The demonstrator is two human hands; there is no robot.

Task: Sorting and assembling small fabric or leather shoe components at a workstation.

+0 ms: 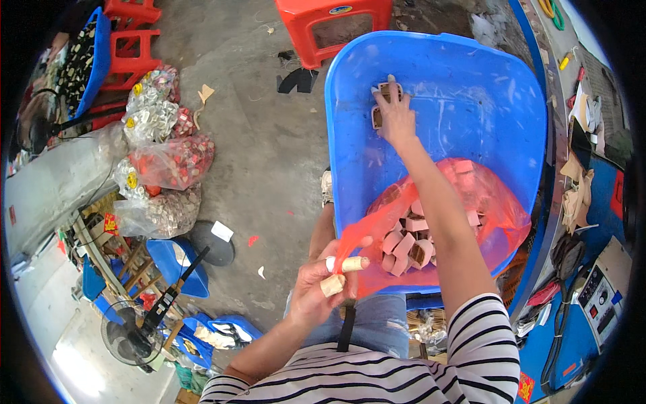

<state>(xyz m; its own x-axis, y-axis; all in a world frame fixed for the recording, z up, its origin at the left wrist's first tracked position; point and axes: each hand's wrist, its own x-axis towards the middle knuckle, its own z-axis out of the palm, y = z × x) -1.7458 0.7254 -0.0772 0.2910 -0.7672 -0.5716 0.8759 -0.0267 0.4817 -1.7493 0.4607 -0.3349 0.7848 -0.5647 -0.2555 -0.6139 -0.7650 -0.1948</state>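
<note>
A red translucent plastic bag (494, 219) lies open in the near part of a large blue plastic bin (498, 108). It holds several small pink curved pieces (398, 250), some showing brown sides. My left hand (321, 286), with pale wraps around two fingers, is closed on the bag's rim and pulls it up over the bin's near left edge. My right hand (397, 118) reaches to the far left of the bin floor. Its fingers curl over a small brown piece with a pale rim (389, 88). A second such piece (376, 117) lies beside the hand, partly covered.
Beyond the bin stands a red plastic stool (333, 13). Filled clear bags (171, 161) are heaped on the floor to the left, near a fan (131, 337) and a small blue bin (178, 269). At right, a bench carries a control box (599, 303).
</note>
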